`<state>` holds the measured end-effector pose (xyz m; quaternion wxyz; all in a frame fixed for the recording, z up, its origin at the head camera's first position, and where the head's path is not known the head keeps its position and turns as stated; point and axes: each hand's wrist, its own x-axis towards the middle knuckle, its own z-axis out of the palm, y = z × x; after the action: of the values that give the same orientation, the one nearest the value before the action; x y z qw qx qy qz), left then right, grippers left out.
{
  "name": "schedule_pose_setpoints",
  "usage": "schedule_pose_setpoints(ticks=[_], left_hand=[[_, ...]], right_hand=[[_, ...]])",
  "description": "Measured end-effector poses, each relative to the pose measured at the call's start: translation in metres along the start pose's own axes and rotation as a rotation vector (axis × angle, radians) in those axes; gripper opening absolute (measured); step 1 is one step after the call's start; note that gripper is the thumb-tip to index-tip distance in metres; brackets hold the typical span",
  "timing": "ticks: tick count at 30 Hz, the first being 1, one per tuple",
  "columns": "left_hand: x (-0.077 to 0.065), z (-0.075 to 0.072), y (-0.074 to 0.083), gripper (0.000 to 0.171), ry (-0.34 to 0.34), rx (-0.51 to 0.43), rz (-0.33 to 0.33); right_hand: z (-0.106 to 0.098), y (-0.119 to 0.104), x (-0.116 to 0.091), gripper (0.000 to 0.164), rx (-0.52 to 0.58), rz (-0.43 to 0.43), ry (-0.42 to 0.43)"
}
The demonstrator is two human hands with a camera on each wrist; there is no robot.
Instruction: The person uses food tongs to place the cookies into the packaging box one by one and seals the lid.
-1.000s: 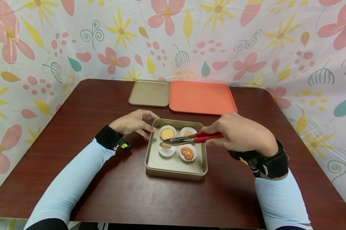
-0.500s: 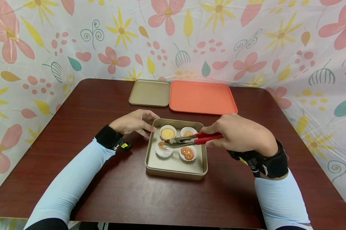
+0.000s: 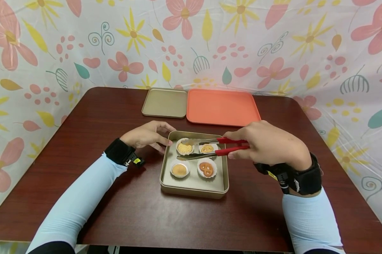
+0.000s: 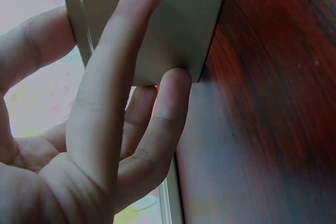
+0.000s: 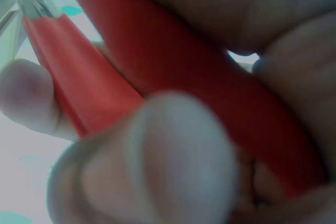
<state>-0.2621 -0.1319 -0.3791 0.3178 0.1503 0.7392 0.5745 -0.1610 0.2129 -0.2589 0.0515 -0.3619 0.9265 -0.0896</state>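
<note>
My right hand (image 3: 270,143) grips red-handled metal tongs (image 3: 224,152); the right wrist view shows fingers around the red handles (image 5: 173,51). Their arms stand apart, reaching over the back half of a gold tin (image 3: 194,187). Four white paper cups sit inside. A yellow dotted cookie (image 3: 184,149) lies at back left, partly under one tong arm. A pretzel-patterned cookie (image 3: 207,149) is at back right, a plain round cookie (image 3: 179,170) at front left and a pretzel-shaped cookie (image 3: 206,169) at front right. My left hand (image 3: 148,135) rests fingers against the tin's back-left corner.
Behind the tin, a flat gold tray or lid (image 3: 165,102) lies beside an orange tray (image 3: 222,106) on the dark wooden table (image 3: 114,208). A flowered cloth (image 3: 191,46) hangs along the table's far edge.
The tongs have spread and let go of the front-left cup, which has settled flat. The right hand has shifted slightly up and right. My left hand stays put.
</note>
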Motion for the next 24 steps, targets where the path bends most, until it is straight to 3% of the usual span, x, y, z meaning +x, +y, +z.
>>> schedule_pose_setpoints(ticks=[4, 14, 24], left_hand=[[0.000, 0.000, 0.000, 0.060, -0.001, -0.007, -0.003], [0.000, 0.000, -0.001, 0.059, -0.001, -0.007, -0.004], [0.000, -0.001, -0.001, 0.057, 0.002, 0.004, -0.006]], right_hand=[[-0.002, 0.001, -0.001, 0.046, -0.004, 0.015, 0.015], [-0.005, 0.004, 0.002, 0.029, -0.022, -0.006, 0.164], [-0.004, 0.012, 0.007, 0.053, -0.052, 0.033, 0.346]])
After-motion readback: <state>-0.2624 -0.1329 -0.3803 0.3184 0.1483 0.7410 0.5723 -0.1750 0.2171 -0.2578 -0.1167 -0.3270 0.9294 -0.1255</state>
